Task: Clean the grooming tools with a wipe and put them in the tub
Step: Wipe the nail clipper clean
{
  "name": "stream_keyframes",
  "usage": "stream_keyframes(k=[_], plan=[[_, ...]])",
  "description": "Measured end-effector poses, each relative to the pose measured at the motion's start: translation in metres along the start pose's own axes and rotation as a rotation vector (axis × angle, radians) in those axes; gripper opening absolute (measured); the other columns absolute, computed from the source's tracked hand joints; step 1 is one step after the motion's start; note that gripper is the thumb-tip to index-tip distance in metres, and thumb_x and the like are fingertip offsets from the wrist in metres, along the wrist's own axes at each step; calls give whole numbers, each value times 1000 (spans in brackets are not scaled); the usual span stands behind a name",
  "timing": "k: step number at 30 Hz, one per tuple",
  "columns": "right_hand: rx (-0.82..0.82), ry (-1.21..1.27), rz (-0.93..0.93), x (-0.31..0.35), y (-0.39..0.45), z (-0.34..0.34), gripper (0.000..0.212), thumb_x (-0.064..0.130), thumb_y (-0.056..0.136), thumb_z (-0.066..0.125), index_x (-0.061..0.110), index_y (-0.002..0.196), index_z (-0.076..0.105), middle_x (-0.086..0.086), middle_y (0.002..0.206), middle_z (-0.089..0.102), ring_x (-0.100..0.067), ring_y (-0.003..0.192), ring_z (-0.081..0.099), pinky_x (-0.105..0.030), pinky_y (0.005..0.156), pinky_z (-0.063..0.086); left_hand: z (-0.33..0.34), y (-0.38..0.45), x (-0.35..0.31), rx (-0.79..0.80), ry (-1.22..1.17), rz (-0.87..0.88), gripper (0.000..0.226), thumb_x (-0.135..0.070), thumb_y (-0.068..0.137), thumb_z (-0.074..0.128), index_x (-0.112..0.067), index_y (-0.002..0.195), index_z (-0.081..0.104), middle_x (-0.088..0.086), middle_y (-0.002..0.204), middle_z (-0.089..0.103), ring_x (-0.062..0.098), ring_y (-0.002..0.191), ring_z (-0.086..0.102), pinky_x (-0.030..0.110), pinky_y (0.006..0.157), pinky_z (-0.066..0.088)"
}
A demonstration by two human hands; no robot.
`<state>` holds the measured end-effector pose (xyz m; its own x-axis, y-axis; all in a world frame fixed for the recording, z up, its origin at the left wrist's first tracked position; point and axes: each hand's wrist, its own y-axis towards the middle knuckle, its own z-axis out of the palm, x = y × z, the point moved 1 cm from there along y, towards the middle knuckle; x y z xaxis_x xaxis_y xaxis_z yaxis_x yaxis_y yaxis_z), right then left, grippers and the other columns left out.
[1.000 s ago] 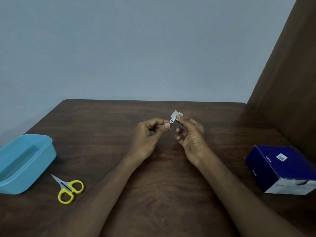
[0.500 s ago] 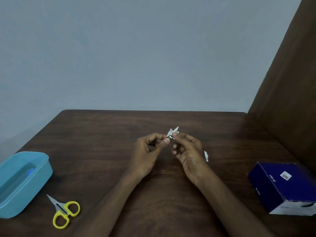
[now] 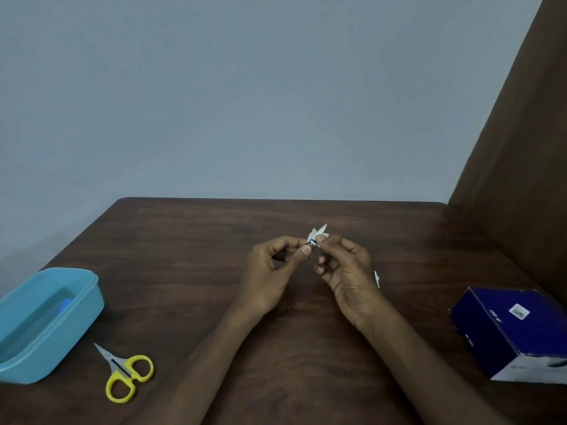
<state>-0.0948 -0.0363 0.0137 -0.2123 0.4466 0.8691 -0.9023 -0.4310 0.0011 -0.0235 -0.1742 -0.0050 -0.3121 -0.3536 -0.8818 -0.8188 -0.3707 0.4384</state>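
Head view, looking down at a dark wooden table (image 3: 190, 271) against a grey-blue wall: both hands meet over its middle, raised a little off the wood. The left hand (image 3: 270, 277) pinches a small metal tool (image 3: 312, 243) between thumb and forefinger, the other fingers curled in; only a shiny tip of the tool shows, too small to tell what kind it is. The right hand (image 3: 346, 271) pinches a scrap of white wipe (image 3: 319, 233) against that tip, thumb and forefinger closed on it, the wipe's corners sticking up past the fingers. The two hands touch at the tool.

A bit of white paper (image 3: 377, 279) peeks out just beyond the right hand, on the table.

At the near left sits a light blue tub (image 3: 76, 320), open at the top; I cannot make out what is inside. Just to its right, apart from it, lie the scissors (image 3: 124, 373) with yellow handles, flat on the table, blades closed and pointing to the far left. At the near right stands a dark blue box (image 3: 503, 329), well away from the hands.
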Motion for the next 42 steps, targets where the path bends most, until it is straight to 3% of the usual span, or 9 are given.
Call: stream_keyframes(k=[4, 8, 13, 17, 22, 30, 42], plan=[[-58, 107, -34, 6, 4, -2, 24, 5, 94, 74, 15, 72, 77, 2, 74, 62, -6, 59, 50, -21, 51, 42, 1, -2, 0, 27, 41, -3, 9, -27, 101, 75, -24, 104, 83, -6, 95, 82, 18, 91, 75, 33, 86, 58], [-6, 36, 1, 3, -3, -2, 16, 5, 93, 74, 13, 79, 74, -2, 75, 60, -8, 59, 51, -21, 51, 43, 1, -1, 0, 10, 29, -3, 9, -25, 101, 75, -23, 105, 83, -7, 97, 82, 16, 92, 76, 40, 86, 58], [1, 18, -36, 3, -3, 1, 28, 4, 95, 72, 16, 70, 75, -2, 69, 57, -8, 57, 49, -21, 52, 43, 1, -1, -1, 16, 20, -6, 10, -24, 101, 75, -21, 106, 83, -5, 98, 83, 21, 94, 76, 37, 87, 58], [-28, 67, -54, 7, 1, -2, 30, 7, 95, 73, 19, 68, 79, 2, 73, 61, -7, 58, 50, -21, 53, 43, 1, -1, -1, 11, 31, -7, 9, -25, 100, 76, -22, 104, 83, -5, 95, 82, 15, 89, 74, 29, 84, 57], [39, -13, -5, 0, -6, 2, 29, 7, 94, 74, 18, 67, 77, -3, 75, 58, -9, 59, 49, -22, 53, 42, 1, -2, -3, -10, 9, -8, 10, -23, 102, 74, -21, 106, 83, -4, 99, 83, 23, 95, 75, 37, 84, 58], [3, 7, -37, 1, -1, -1, 19, 8, 92, 76, 15, 75, 80, -3, 72, 58, -9, 57, 49, -21, 51, 43, 1, -2, -3, 7, 22, 1, 9, -23, 102, 73, -24, 105, 82, -8, 99, 82, 6, 90, 72, 25, 83, 56], [28, -28, -29, -3, -2, -1, 14, 6, 92, 75, 12, 80, 78, -4, 71, 57, -10, 57, 48, -23, 52, 41, -1, -2, -3, -11, 2, 17, 11, -17, 102, 73, -20, 106, 82, -8, 98, 82, 0, 89, 72, 21, 84, 54]])
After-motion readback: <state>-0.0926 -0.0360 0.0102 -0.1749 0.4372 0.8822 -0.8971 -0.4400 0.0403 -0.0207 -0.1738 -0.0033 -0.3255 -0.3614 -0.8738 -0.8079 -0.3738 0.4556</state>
